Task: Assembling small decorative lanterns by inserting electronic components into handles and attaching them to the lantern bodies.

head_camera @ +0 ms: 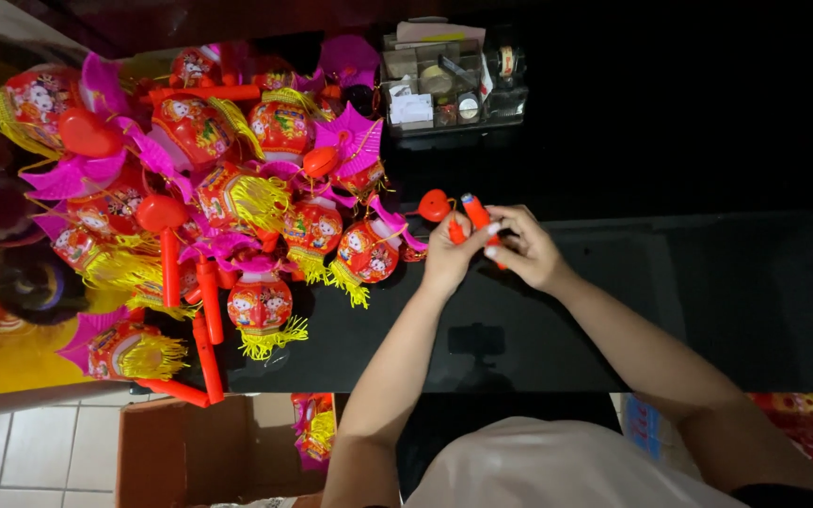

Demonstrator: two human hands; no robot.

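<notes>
Both my hands meet over the black table (726, 301) around one orange-red plastic lantern handle (474, 213). My left hand (451, 256) grips its lower part, and my right hand (525, 246) pinches it from the right side. A red heart-shaped piece (434, 204) sits at the handle's left end, linked by a thin string toward a small red lantern with a yellow tassel (365, 254). The handle's underside is hidden by my fingers.
A large heap of red and pink toy lanterns with yellow tassels and orange handles (199, 188) covers the table's left half. A clear organiser box of small items (449, 85) stands at the back. An open cardboard box (209, 452) sits on the floor below.
</notes>
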